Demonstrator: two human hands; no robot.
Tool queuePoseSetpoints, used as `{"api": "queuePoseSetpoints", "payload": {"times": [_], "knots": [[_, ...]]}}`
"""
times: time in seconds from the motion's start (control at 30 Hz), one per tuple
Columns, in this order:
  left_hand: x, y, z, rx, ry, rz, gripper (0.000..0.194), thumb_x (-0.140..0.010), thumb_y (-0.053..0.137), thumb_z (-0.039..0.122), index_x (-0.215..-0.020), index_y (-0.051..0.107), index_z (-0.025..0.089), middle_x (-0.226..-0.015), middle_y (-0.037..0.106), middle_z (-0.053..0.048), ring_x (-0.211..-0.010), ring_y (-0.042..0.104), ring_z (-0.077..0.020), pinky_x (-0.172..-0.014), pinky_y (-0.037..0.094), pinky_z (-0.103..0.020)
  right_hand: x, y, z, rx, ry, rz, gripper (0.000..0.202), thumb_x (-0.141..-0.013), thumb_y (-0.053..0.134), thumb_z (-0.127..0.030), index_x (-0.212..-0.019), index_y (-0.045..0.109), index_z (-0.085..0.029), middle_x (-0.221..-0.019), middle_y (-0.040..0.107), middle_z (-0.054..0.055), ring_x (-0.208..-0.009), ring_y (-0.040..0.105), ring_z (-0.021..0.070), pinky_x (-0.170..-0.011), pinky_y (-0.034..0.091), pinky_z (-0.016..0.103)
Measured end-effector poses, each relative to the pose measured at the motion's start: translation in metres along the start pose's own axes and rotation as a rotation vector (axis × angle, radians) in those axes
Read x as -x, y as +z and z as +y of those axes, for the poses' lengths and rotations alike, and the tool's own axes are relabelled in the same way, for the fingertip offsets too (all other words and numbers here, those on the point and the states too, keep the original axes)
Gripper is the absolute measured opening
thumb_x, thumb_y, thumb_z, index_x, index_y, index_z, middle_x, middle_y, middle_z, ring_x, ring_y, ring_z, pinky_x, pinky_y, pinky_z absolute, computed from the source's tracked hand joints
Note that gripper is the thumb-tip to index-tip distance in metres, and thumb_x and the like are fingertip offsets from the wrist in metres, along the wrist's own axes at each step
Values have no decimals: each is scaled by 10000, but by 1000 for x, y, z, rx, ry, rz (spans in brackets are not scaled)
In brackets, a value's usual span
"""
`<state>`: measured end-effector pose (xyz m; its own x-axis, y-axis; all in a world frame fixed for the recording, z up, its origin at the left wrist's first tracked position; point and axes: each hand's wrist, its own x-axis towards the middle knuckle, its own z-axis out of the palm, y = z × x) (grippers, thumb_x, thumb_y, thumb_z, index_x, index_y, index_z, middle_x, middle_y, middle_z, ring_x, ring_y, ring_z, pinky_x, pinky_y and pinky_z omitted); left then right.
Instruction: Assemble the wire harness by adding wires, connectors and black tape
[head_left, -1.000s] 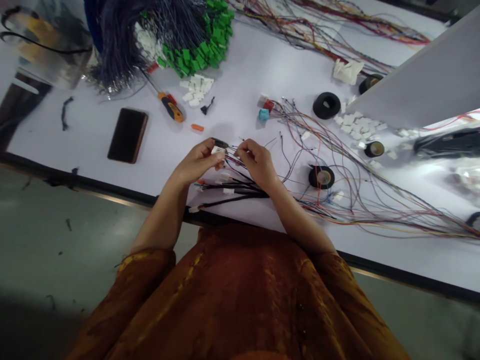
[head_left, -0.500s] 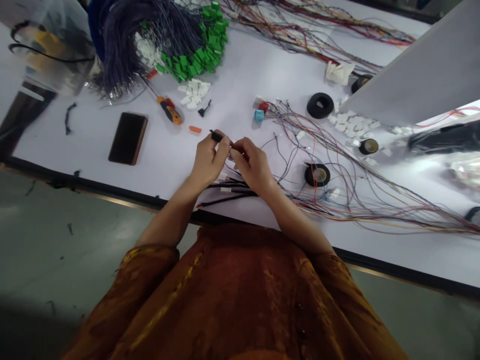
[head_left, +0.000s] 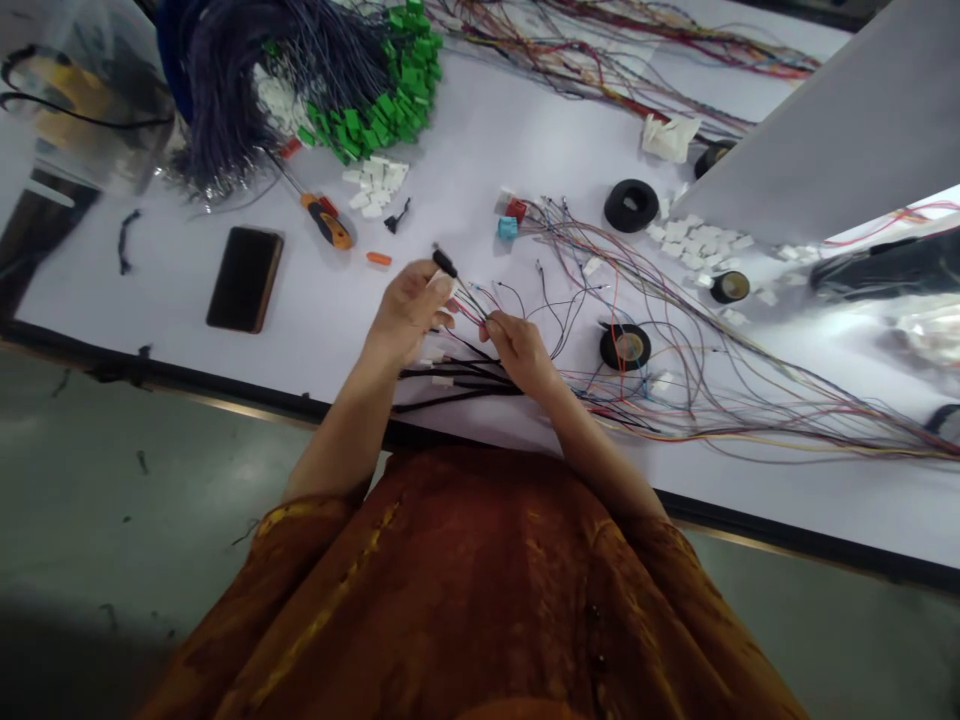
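My left hand (head_left: 403, 312) pinches a small white connector (head_left: 443, 285) between thumb and fingers. A short black piece with a thin tip (head_left: 445, 263) sticks out above it from the same hand; its kind is unclear. Thin wires (head_left: 471, 301) run from the connector to my right hand (head_left: 520, 352), whose thumb and forefinger are closed on them. Below both hands lie black-sleeved cables (head_left: 469, 385) with white connectors at their ends. Beyond the hands, a blue connector (head_left: 508, 228) and a red connector (head_left: 516, 209) rest on the table.
A phone (head_left: 245, 279), an orange-black screwdriver (head_left: 327, 221) and an orange piece (head_left: 379, 259) lie left. Green connectors on dark wires (head_left: 409, 75) are piled at the back. Tape rolls (head_left: 625, 347), loose wires (head_left: 697, 340) and white connectors (head_left: 697, 243) spread right.
My hands have moved apart; the right went slightly down and right along the wires. The white connector and the wires between the hands now show. The whole view shifted slightly.
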<state>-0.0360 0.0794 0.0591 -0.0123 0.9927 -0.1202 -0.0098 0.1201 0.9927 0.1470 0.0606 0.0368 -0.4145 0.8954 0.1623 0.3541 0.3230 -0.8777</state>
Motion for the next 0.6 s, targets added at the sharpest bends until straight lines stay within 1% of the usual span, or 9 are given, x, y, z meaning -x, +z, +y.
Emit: {"api": "queuePoseSetpoints", "payload": {"times": [0.07,0.1,0.2,0.27,0.33,0.4,0.47,0.53,0.6], "knots": [[5,6,-7,163,-148,-153,411,-760,752,554,-866,615,181,-657,517,26,-572,492,-84,-519,401,-228,0,0,-1,-55,8,13,361,-1045,326,-371,-788,519,-204,-619,455,-35,-581,429,119,-654,325,267],[8,9,-10,198,-186,-189,421,-748,761,558,-845,622,173,-621,499,34,-534,452,-71,-493,361,-218,0,1,-1,-71,9,4,355,-1043,330,-367,-786,514,-206,-620,456,-35,-581,429,119,-654,327,266],[12,18,-20,219,-186,-164,406,-735,772,533,-722,595,168,-539,435,51,-468,346,-52,-447,254,-215,0,2,0,-61,27,-40,339,-1034,345,-356,-778,512,-208,-620,465,-33,-583,426,122,-647,327,269],[10,20,-23,201,-171,-145,425,-735,769,528,-645,563,167,-507,415,50,-452,332,-52,-436,227,-221,-1,-1,2,-28,62,-84,334,-1025,353,-343,-781,534,-203,-609,469,-35,-581,428,120,-641,332,267],[7,20,-24,161,-172,-162,438,-756,750,528,-611,556,164,-481,407,48,-435,327,-52,-426,209,-226,-6,-8,4,-5,86,-157,320,-1007,374,-317,-788,571,-192,-617,501,-30,-600,459,119,-651,360,261],[3,18,-22,111,-153,-184,456,-780,729,529,-583,544,162,-460,405,45,-422,325,-52,-422,213,-229,-17,-18,5,-15,74,-170,243,-967,449,-300,-835,615,-180,-699,586,-7,-681,531,124,-696,410,259],[0,17,-17,54,-120,-202,449,-785,725,519,-583,545,161,-450,427,41,-416,341,-55,-425,238,-229,-35,-30,3,-78,53,-95,174,-928,529,-309,-952,641,-178,-865,664,27,-796,591,133,-749,460,265],[-3,17,-11,-8,-95,-238,418,-786,726,501,-610,568,157,-449,457,37,-417,361,-58,-435,262,-224,-56,-38,-2,-161,54,-14,209,-908,584,-339,-1047,632,-191,-987,678,43,-843,614,132,-750,493,264],[-5,17,-6,-56,-86,-288,404,-798,714,489,-617,572,157,-454,477,33,-424,374,-60,-444,275,-218,-77,-41,-8,-209,76,-18,196,-894,617,-359,-1005,633,-198,-936,668,28,-794,611,121,-691,504,248]]}}
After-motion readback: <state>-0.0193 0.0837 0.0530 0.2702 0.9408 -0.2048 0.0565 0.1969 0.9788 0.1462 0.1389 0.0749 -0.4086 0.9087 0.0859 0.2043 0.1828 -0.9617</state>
